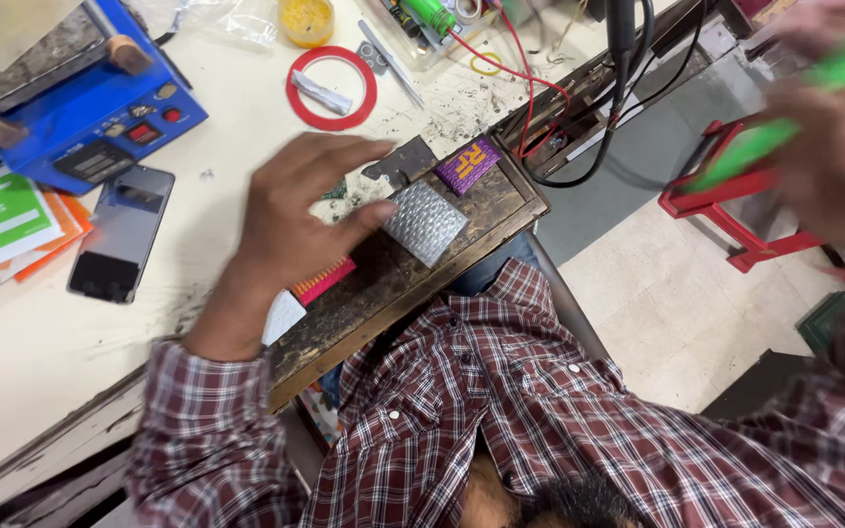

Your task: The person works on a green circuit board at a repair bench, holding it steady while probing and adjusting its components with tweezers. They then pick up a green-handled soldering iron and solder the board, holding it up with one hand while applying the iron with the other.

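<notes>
Two hands are at work: the left hand (295,210) lies spread and flat, its thumb touching a silvery textured pad (426,222) on the counter (41,342), holding nothing. Just beyond that pad sits one purple block (466,164); well left of it lies one phone (121,233). The right hand (833,161), blurred, is closed around one green tool (814,93). A careless sweep might knock the pad off the edge.

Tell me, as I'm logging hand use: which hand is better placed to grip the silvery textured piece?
Left. The left hand is spread open over the wooden board, thumb at the silvery textured piece's edge. The right hand is off beside the bench, closed round a green tool.
</notes>
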A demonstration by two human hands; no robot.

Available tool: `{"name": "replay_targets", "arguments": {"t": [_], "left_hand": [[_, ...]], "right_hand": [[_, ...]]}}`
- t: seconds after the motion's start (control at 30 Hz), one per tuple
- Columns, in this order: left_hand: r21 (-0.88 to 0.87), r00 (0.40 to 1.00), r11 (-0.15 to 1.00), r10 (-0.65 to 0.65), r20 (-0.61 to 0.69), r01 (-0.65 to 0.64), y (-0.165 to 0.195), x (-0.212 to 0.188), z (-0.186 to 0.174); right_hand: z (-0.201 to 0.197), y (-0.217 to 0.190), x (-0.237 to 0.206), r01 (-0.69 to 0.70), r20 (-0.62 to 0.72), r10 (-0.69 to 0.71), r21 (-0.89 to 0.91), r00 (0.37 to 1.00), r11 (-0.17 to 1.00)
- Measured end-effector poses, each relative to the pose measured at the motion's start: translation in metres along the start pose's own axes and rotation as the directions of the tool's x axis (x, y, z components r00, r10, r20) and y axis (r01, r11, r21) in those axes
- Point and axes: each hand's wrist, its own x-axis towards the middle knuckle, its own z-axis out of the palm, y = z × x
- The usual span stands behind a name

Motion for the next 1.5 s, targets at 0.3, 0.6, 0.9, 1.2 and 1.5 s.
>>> {"name": "replay_targets", "arguments": {"t": [0.3, 0.6, 0.9, 1.2, 1.5], "left_hand": [[-0.823, 0.849, 0.407, -0.505, 0.159, 0.396, 0.058, -0.035, 0.042], [-0.862, 0.726, 0.474, -0.655, -0.208, 0.181, 0.053, -0.096, 0.051], [-0.841, 0.553, 0.51, -0.655, -0.515, -0.179, 0.05, -0.135, 0.052], [-0.7, 0.42, 0.691, -0.59, -0.69, -0.179, 0.043, -0.138, 0.046], [-0.621, 0.278, 0.766, -0.568, -0.774, -0.165, 0.04, -0.141, 0.036]], "right_hand": [[0.092, -0.099, 0.106, 0.464, 0.083, -0.489, 0.21, 0.868, 0.86], [0.175, -0.141, 0.107, 0.331, -0.207, -0.259, 0.621, 0.944, 0.71], [0.203, -0.063, 0.081, 0.129, 0.03, -0.154, 0.396, 0.988, 0.909], [0.255, -0.015, 0.071, 0.052, -0.088, -0.033, 0.223, 0.996, 0.973], [0.263, -0.002, 0.075, 0.026, -0.315, 0.01, 0.111, 0.949, 0.994]]}}
